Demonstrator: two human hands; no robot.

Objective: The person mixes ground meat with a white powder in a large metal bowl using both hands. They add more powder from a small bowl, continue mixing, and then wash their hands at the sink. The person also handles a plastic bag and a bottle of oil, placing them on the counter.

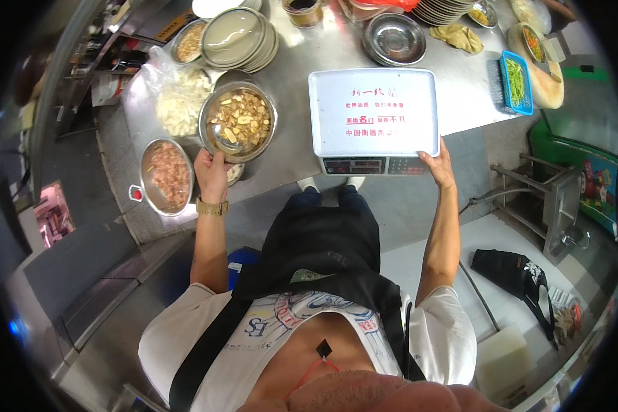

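My left hand [212, 169] grips the near rim of a steel bowl [238, 122] that holds sliced, pale brown and yellowish food, with a ladle or spoon dipped in it. Beside that hand, at the left, is a steel bowl of raw chopped meat [169, 176]. My right hand [439, 162] has its thumb on the near right corner of the white tray-like platform of a digital scale [375, 113], its fingers around the edge. Nothing lies on the platform, which bears red writing. The scale's display panel [363, 166] faces me.
On the steel table stand stacked plates [233, 38], a plastic bag of pale sliced food [183, 103], stacked steel bowls [394, 39], a cloth [457, 38] and a blue basket of green vegetable strips [516, 82]. A round cutting board [549, 85] is at the right, near a metal stool-like frame [538, 201].
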